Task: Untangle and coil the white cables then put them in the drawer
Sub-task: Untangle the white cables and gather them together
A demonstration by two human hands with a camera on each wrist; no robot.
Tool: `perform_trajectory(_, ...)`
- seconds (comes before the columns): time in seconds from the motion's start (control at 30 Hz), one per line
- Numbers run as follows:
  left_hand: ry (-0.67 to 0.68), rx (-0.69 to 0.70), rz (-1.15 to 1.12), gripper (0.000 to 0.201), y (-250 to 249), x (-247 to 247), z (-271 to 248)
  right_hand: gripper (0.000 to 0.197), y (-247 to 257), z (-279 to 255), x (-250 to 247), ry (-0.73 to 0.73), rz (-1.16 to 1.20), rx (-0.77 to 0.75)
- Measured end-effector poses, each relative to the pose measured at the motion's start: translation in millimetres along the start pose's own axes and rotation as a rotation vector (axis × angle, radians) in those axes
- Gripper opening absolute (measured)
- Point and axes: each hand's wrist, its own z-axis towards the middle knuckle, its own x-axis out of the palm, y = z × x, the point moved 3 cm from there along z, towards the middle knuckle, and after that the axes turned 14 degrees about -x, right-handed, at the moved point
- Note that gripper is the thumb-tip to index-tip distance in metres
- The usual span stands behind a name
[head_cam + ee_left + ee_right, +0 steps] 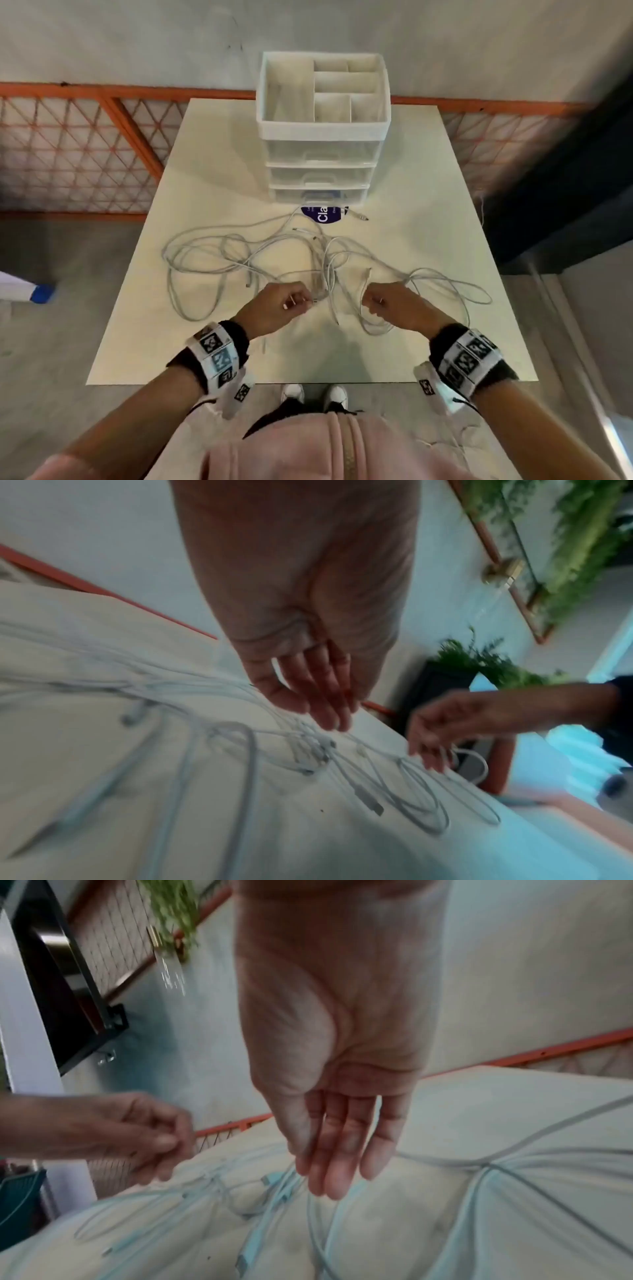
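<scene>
Several white cables [274,250] lie tangled across the middle of the white table [428,171]. Behind them stands a white drawer unit [322,150] with three clear drawers, all shut. My left hand [301,303] hovers over the front of the tangle and pinches a strand near a knot of plugs [315,748]; its thumb and fingers [325,715] meet on the cable. A little to the right, my right hand [371,303] holds another strand, its fingers [318,1175] pointing down into the cables [274,1204]. The left hand [164,1145] appears pinched in the right wrist view.
A blue round sticker [323,216] lies on the table in front of the drawers. An orange mesh railing [102,102] runs behind the table. The drawer unit's top tray [274,92] has open compartments. A white and blue object [34,291] sits on the floor at left.
</scene>
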Motion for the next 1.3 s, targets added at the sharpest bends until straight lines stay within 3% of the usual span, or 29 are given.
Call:
perform_trajectory(0.1, -0.077, -0.014, 0.046, 0.017, -12, 13, 31, 0.014, 5, 39, 2, -0.053, -0.053, -0.033)
perform_trajectory(0.3, -0.215, -0.247, 0.112, 0.032, 0, 35, 71, 0.029, 15, 81, -5, -0.201, -0.17, -0.096)
perform_trajectory(0.5, -0.197, -0.271, 0.155, 0.013, -3, 24, 80, 0.04, 17, 102, -12, -0.124, -0.194, -0.169)
perform_trajectory(0.6, -0.349, -0.164, 0.125, 0.015, -24, 1, 77, 0.037, 22, 110, -19, -0.106, -0.23, -0.198)
perform_trajectory(0.73, -0.594, 0.11, -0.032, 0.019, -62, -38, 70, 0.028, 28, 119, -41, -0.24, -0.162, -0.116)
perform_trajectory(0.83, -0.746, 0.221, -0.281, 0.019, -86, -69, 60, 0.027, 20, 122, -51, -0.197, -0.16, -0.029)
perform_trajectory(0.97, -0.849, 0.224, -0.924, 0.017, -90, -112, 49, 0.026, -1, 105, -59, -0.189, 0.021, -0.051)
perform_trajectory(1.03, -0.865, 0.174, -1.199, 0.02, -82, -130, 47, 0.021, -16, 90, -63, -0.155, 0.178, 0.008)
perform_trajectory(1.13, -0.899, 0.022, -1.442, 0.021, -62, -137, 49, 0.036, -24, 72, -77, -0.149, 0.265, 0.069)
perform_trajectory(1.17, -0.927, -0.031, -1.422, 0.023, -57, -135, 51, 0.039, -21, 68, -84, -0.133, 0.252, 0.071)
perform_trajectory(1.23, -0.951, -0.066, -1.119, 0.028, -55, -127, 55, 0.039, -5, 64, -98, -0.059, 0.217, 0.03)
perform_trajectory(1.3, -0.761, -0.008, -0.694, 0.032, -66, -109, 61, 0.034, 17, 67, -110, 0.007, 0.202, -0.059)
